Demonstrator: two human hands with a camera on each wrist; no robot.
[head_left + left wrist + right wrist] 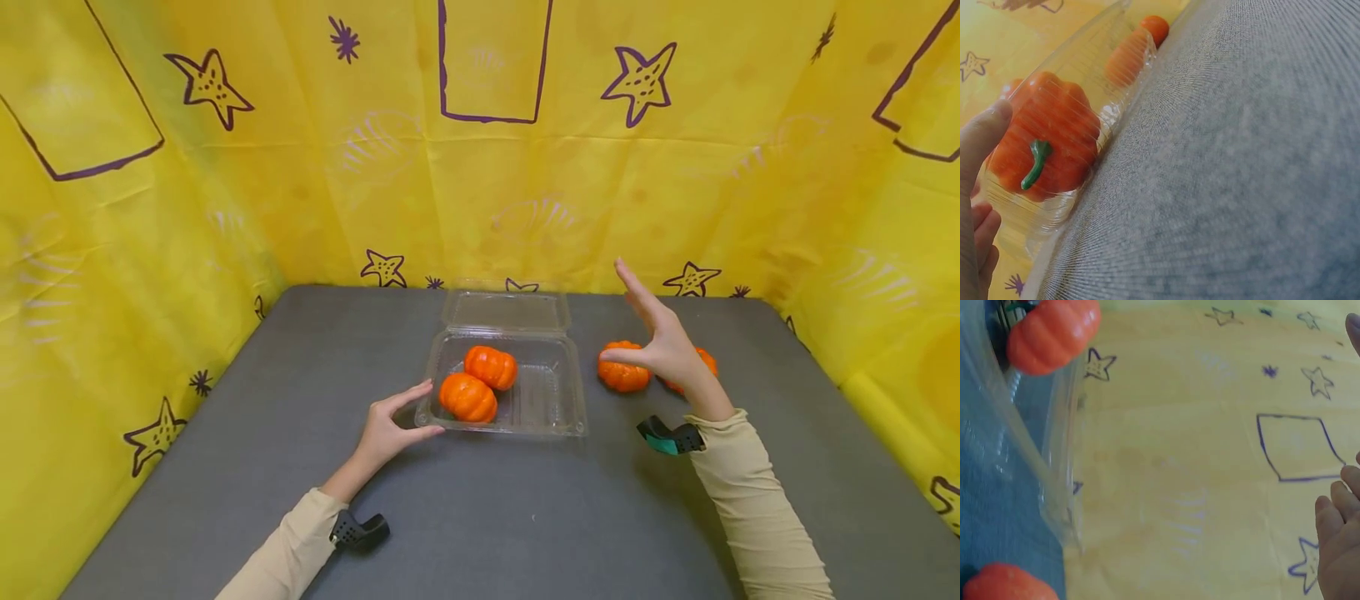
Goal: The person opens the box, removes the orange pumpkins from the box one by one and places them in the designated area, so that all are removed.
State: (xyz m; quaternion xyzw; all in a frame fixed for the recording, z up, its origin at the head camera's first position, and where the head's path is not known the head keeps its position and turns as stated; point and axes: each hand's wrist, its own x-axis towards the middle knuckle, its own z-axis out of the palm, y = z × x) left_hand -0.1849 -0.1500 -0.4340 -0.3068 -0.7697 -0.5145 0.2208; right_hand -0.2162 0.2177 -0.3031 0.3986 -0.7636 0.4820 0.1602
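Note:
A clear plastic container lies on the table with its lid folded back. Two small orange pumpkins, a rear one and a front one, sit in its left half; a green stem shows on one through the plastic wall. My left hand holds the container's front left corner, thumb at the front rim and fingers at the left side. Above two more pumpkins, a left one and a partly hidden right one, my right hand is raised, fingers and thumb spread, holding nothing.
The grey tabletop runs up to a yellow cloth backdrop with starfish drawings, which surrounds the back and sides. Each wrist carries a dark strap mount, one on the left and one on the right.

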